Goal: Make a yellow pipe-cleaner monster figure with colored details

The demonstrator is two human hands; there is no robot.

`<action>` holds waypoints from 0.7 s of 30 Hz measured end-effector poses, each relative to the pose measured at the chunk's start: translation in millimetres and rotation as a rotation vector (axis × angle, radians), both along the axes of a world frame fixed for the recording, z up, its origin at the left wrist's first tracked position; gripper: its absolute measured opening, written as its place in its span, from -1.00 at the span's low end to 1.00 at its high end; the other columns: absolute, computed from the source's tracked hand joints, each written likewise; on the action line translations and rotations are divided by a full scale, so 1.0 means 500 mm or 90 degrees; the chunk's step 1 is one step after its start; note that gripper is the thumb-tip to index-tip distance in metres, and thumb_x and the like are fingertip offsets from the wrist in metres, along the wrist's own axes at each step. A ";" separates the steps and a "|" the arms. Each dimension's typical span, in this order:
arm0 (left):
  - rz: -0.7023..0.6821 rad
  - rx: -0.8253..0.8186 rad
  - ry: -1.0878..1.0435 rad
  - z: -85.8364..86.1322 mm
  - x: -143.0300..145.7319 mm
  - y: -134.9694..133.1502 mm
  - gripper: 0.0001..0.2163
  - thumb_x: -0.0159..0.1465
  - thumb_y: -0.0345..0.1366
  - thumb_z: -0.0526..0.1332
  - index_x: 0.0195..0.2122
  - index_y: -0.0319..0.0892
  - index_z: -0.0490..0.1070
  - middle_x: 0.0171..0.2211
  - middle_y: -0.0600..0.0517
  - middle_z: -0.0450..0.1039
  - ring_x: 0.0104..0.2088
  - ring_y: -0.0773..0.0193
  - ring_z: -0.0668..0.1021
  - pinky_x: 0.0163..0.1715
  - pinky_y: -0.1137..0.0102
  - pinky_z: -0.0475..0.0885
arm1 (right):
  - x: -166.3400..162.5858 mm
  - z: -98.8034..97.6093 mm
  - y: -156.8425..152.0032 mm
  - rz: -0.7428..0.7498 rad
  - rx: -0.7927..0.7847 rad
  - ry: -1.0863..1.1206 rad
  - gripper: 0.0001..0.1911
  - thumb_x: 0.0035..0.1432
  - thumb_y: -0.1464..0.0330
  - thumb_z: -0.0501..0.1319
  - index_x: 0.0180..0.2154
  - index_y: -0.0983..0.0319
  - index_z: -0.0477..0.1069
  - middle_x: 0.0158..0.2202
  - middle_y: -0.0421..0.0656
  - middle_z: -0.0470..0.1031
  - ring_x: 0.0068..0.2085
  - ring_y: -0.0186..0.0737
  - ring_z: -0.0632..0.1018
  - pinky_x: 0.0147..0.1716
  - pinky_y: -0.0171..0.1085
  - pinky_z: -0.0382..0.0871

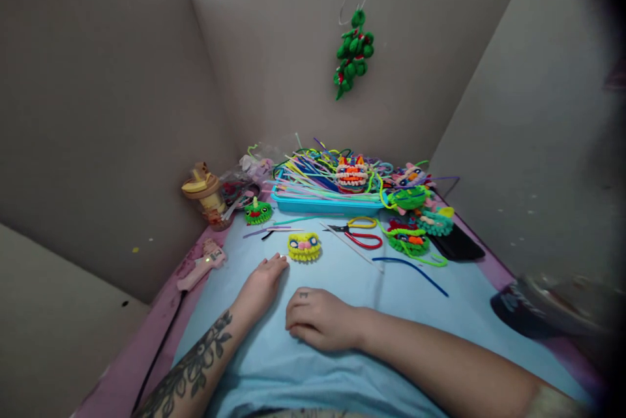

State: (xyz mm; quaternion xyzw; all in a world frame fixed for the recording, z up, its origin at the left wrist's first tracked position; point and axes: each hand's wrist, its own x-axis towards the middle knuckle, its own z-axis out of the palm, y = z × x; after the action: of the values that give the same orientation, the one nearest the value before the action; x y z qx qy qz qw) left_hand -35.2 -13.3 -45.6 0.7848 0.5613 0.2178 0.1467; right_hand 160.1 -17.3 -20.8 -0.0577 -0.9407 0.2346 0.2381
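Note:
My left hand lies palm down on the blue cloth, fingers stretched forward and holding nothing I can see. Its fingertips are just left of a small yellow pipe-cleaner face with round eyes and a pink middle, a small gap between them. My right hand rests on the cloth nearer to me, its fingers loosely curled under and no object showing in them. Beyond the yellow face, scissors with one yellow and one red handle lie beside a thin pale stick. A dark blue pipe cleaner is to the right.
A blue tray heaped with pipe cleaners stands at the back. Green pipe-cleaner faces flank it. At left are a pink glue gun and a cup; at right, a black phone and a dark-based container.

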 end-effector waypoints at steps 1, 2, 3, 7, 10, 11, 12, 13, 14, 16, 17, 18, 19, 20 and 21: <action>-0.006 0.008 -0.018 0.004 -0.001 -0.001 -0.68 0.24 -0.43 -0.03 -0.03 -0.13 0.35 0.07 -0.07 0.34 0.12 0.16 0.31 0.11 0.14 0.18 | -0.001 -0.002 0.001 0.005 0.006 0.001 -0.85 0.16 0.41 0.05 -0.31 0.25 0.38 -0.35 -0.13 0.48 -0.24 -0.28 0.44 -0.15 -0.31 0.30; -0.005 0.021 -0.041 0.012 -0.005 -0.003 -0.70 0.24 -0.38 -0.01 -0.03 -0.14 0.35 0.07 -0.08 0.33 0.12 0.16 0.31 0.10 0.16 0.19 | -0.002 -0.003 0.001 0.010 0.011 0.004 -0.85 0.16 0.41 0.05 -0.31 0.24 0.38 -0.35 -0.13 0.49 -0.24 -0.28 0.44 -0.15 -0.31 0.30; 0.011 0.042 -0.068 0.023 -0.013 -0.004 -0.71 0.24 -0.34 0.00 -0.04 -0.14 0.35 0.08 -0.09 0.32 0.12 0.16 0.32 0.10 0.18 0.20 | -0.002 -0.003 0.000 0.014 0.017 0.007 -0.85 0.16 0.40 0.05 -0.32 0.24 0.38 -0.36 -0.14 0.49 -0.25 -0.28 0.45 -0.16 -0.31 0.30; 0.251 0.176 -0.068 0.085 -0.087 -0.020 -0.73 0.22 -0.26 0.04 -0.10 -0.16 0.38 0.04 -0.15 0.33 0.08 0.09 0.34 0.08 0.17 0.18 | 0.002 0.005 -0.005 0.016 0.045 0.019 -0.83 0.16 0.39 0.03 -0.35 0.20 0.39 -0.41 -0.14 0.49 -0.30 -0.28 0.47 -0.23 -0.32 0.32; 0.412 0.118 0.199 0.118 -0.156 -0.053 -0.63 0.19 -0.16 0.05 -0.05 -0.25 0.33 -0.01 -0.30 0.30 -0.02 -0.12 0.36 -0.08 0.04 0.27 | 0.003 0.009 -0.008 0.021 0.057 0.026 -0.81 0.15 0.39 0.02 -0.36 0.18 0.40 -0.44 -0.14 0.49 -0.32 -0.27 0.48 -0.25 -0.32 0.33; 0.456 0.072 0.275 0.121 -0.174 -0.066 -0.61 0.19 -0.14 0.04 -0.05 -0.28 0.33 -0.08 -0.32 0.32 -0.08 -0.17 0.38 -0.17 0.02 0.30 | 0.002 0.009 -0.008 0.022 0.055 0.029 -0.81 0.15 0.39 0.02 -0.36 0.18 0.40 -0.44 -0.14 0.49 -0.33 -0.28 0.48 -0.25 -0.32 0.33; 0.487 0.027 0.331 0.121 -0.189 -0.077 -0.60 0.19 -0.12 0.02 -0.08 -0.30 0.34 -0.15 -0.33 0.35 -0.14 -0.19 0.40 -0.25 0.03 0.32 | 0.001 0.009 -0.008 0.023 0.051 0.033 -0.81 0.15 0.39 0.02 -0.36 0.18 0.40 -0.44 -0.14 0.49 -0.33 -0.28 0.48 -0.26 -0.32 0.34; 0.504 -0.013 0.363 0.117 -0.201 -0.087 -0.60 0.20 -0.11 -0.01 -0.11 -0.33 0.35 -0.21 -0.32 0.36 -0.18 -0.19 0.41 -0.30 0.06 0.33 | -0.001 0.009 -0.008 0.023 0.045 0.038 -0.81 0.15 0.39 0.02 -0.36 0.18 0.40 -0.44 -0.14 0.49 -0.33 -0.28 0.48 -0.26 -0.32 0.34; 0.514 -0.040 0.376 0.111 -0.210 -0.093 -0.60 0.21 -0.10 -0.03 -0.15 -0.34 0.36 -0.25 -0.31 0.36 -0.21 -0.18 0.42 -0.32 0.08 0.33 | -0.002 0.009 -0.008 0.023 0.038 0.043 -0.81 0.15 0.39 0.02 -0.36 0.18 0.40 -0.43 -0.13 0.49 -0.32 -0.28 0.48 -0.26 -0.32 0.34; 0.515 -0.064 0.364 0.098 -0.222 -0.097 -0.62 0.21 -0.13 -0.04 -0.22 -0.35 0.37 -0.28 -0.30 0.34 -0.24 -0.14 0.43 -0.31 0.12 0.33 | -0.003 0.010 -0.009 0.023 0.020 0.051 -0.82 0.15 0.39 0.03 -0.35 0.18 0.40 -0.43 -0.14 0.49 -0.32 -0.29 0.48 -0.25 -0.32 0.34; 0.514 -0.056 0.342 0.094 -0.224 -0.096 -0.65 0.21 -0.14 -0.03 -0.26 -0.34 0.37 -0.29 -0.29 0.34 -0.25 -0.13 0.43 -0.30 0.12 0.32 | -0.003 0.011 -0.010 0.022 0.009 0.054 -0.82 0.14 0.39 0.03 -0.35 0.18 0.41 -0.43 -0.14 0.49 -0.32 -0.29 0.48 -0.24 -0.32 0.34; 0.516 -0.038 0.307 0.093 -0.224 -0.093 -0.68 0.20 -0.16 -0.01 -0.29 -0.34 0.36 -0.30 -0.29 0.33 -0.26 -0.12 0.43 -0.28 0.11 0.31 | -0.002 0.013 -0.012 0.018 -0.005 0.056 -0.82 0.14 0.40 0.03 -0.35 0.19 0.41 -0.43 -0.14 0.49 -0.32 -0.30 0.48 -0.23 -0.32 0.34; 0.526 -0.008 0.254 0.096 -0.219 -0.091 -0.72 0.19 -0.18 0.01 -0.33 -0.32 0.35 -0.32 -0.27 0.32 -0.27 -0.12 0.42 -0.26 0.09 0.30 | -0.002 0.015 -0.015 0.010 -0.022 0.058 -0.82 0.13 0.41 0.04 -0.35 0.20 0.41 -0.43 -0.14 0.49 -0.33 -0.30 0.48 -0.22 -0.32 0.34; 0.539 0.030 0.182 0.102 -0.209 -0.090 -0.76 0.17 -0.20 0.03 -0.36 -0.30 0.33 -0.34 -0.25 0.30 -0.27 -0.11 0.41 -0.24 0.08 0.30 | -0.001 0.016 -0.019 -0.001 -0.045 0.061 -0.82 0.13 0.42 0.04 -0.35 0.21 0.42 -0.43 -0.13 0.49 -0.33 -0.30 0.48 -0.22 -0.32 0.34; 0.553 0.067 0.094 0.111 -0.194 -0.091 -0.80 0.16 -0.22 0.05 -0.39 -0.27 0.31 -0.37 -0.21 0.29 -0.27 -0.11 0.40 -0.23 0.07 0.29 | -0.001 0.018 -0.024 -0.018 -0.076 0.063 -0.81 0.13 0.43 0.04 -0.35 0.22 0.43 -0.42 -0.13 0.49 -0.33 -0.30 0.48 -0.22 -0.32 0.33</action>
State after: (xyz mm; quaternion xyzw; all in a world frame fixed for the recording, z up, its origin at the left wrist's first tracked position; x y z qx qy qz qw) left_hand -132.0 -58.7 9.8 0.4960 0.8361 0.2312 -0.0390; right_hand 159.5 -29.3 -11.7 -0.0733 -0.9111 0.2895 0.2841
